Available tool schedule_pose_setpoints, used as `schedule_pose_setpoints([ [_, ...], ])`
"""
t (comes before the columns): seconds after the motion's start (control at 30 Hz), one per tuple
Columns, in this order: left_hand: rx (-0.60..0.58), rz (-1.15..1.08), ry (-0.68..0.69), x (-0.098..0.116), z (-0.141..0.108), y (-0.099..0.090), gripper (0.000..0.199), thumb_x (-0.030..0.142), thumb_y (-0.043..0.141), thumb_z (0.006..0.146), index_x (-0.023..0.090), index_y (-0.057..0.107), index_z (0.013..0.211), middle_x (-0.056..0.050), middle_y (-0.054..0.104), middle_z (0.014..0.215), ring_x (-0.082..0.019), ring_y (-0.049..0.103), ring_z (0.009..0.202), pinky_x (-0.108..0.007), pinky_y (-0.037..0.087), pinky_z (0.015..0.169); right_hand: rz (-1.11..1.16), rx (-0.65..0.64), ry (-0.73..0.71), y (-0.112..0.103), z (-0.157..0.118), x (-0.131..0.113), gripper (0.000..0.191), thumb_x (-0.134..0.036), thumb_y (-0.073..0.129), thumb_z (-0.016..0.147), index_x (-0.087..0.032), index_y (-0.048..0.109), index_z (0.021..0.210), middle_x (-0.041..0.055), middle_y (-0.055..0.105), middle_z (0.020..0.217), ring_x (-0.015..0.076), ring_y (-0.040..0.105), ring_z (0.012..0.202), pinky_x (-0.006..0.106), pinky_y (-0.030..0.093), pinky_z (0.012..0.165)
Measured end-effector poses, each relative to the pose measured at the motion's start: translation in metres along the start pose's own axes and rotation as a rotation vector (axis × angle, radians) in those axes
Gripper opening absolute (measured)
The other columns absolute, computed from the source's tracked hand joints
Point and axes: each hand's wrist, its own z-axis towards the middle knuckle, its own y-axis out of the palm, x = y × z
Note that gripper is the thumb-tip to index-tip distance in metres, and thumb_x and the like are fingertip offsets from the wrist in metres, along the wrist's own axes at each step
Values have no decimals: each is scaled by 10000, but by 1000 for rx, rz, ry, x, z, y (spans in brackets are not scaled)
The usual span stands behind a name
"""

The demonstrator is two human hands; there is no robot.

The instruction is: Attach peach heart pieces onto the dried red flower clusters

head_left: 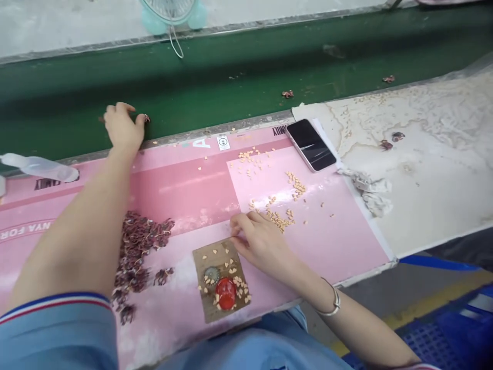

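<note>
My left hand (122, 127) reaches to the far edge of the pink board (185, 192), fingers over the green conveyor belt (192, 77). A small dark red piece (147, 119) sits at its fingertips. My right hand (258, 241) rests beside a brown cardboard square (204, 303), fingertips curled at the card's corner. On the card lie small tan pieces, a red plastic cap (225, 294) and a round grey-green disc (211, 276). More tan pieces (277, 218) are scattered on a paler pink sheet. A heap of dark red dried pieces (140, 246) lies under my left forearm.
A black phone (310, 145) and crumpled cloth (367, 192) lie at the right of the board, beside a stained white surface (431, 154). A plastic spray bottle (38, 167) lies at the far left. A pale blue fan (169, 10) stands beyond the belt.
</note>
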Motion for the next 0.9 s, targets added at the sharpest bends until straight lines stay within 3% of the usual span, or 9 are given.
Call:
schedule_pose_setpoints([
  [0.1, 68, 148, 97, 6, -13, -20, 387, 457, 760, 933, 131, 595, 1060, -86, 608, 1293, -337, 502, 1425, -552, 494, 1066, -9, -35, 31, 0, 3, -2, 203, -63, 572, 922, -230, 550, 1036, 34, 767, 852, 263, 662, 860, 372, 469, 803],
  [0.17, 20, 193, 211, 12, -33, -40, 426, 559, 679, 949, 157, 544, 898, -108, 587, 1293, -382, 419, 1491, -617, 394, 1047, -14, -51, 38, 0, 4, -4, 183, -67, 542, 937, -228, 544, 1024, 44, 759, 848, 260, 650, 840, 363, 452, 796],
  [0.27, -95, 235, 366, 20, -82, -75, 444, 639, 530, 957, 208, 635, 955, -140, 616, 1382, -403, 423, 1505, -671, 262, 1104, -29, -67, 51, 0, 5, -7, 162, -76, 504, 955, -226, 541, 1002, 57, 735, 831, 255, 622, 799, 339, 413, 745],
  [0.37, -207, 246, 442, 15, -144, -106, 478, 681, 506, 920, 262, 700, 1046, -85, 718, 1208, -405, 575, 1359, -631, 301, 1168, -46, -72, 77, 0, 7, -8, 161, -76, 485, 949, -224, 539, 984, 67, 714, 820, 259, 603, 794, 335, 393, 743],
  [0.47, -327, 239, 494, 2, -211, -123, 427, 666, 519, 941, 300, 733, 998, -60, 763, 1058, -360, 688, 1083, -557, 438, 1039, -59, -71, 105, 2, 12, -7, 153, -83, 480, 944, -219, 542, 974, 81, 708, 836, 262, 597, 802, 338, 388, 755],
  [0.57, -370, 231, 569, -7, -276, -126, 325, 564, 577, 1002, 316, 730, 1145, -61, 770, 1093, -322, 689, 1023, -478, 497, 943, -65, -67, 130, 3, 17, -7, 140, -98, 482, 947, -210, 552, 992, 92, 708, 847, 267, 597, 803, 342, 385, 757],
  [0.7, -349, 312, 589, -1, -347, -108, 695, 642, 556, 1004, 259, 447, 1573, -161, 686, 1355, -355, 642, 1201, -499, 500, 1055, -65, -60, 152, 3, 21, -9, 130, -114, 493, 950, -204, 562, 1012, 94, 709, 853, 273, 601, 805, 345, 384, 753],
  [0.77, -324, 337, 582, 4, -371, -94, 825, 644, 555, 997, 236, 286, 1661, -213, 615, 1471, -382, 602, 1306, -539, 467, 1131, -66, -56, 161, 3, 21, -9, 124, -118, 499, 950, -202, 566, 1013, 94, 709, 854, 277, 605, 811, 347, 386, 756],
  [0.9, -253, 302, 543, 6, -391, -73, 941, 601, 669, 947, 244, 208, 1687, -246, 549, 1554, -418, 538, 1422, -598, 414, 1202, -64, -50, 171, 3, 20, -10, 118, -122, 504, 955, -203, 571, 1009, 101, 721, 887, 285, 614, 839, 355, 396, 780],
])
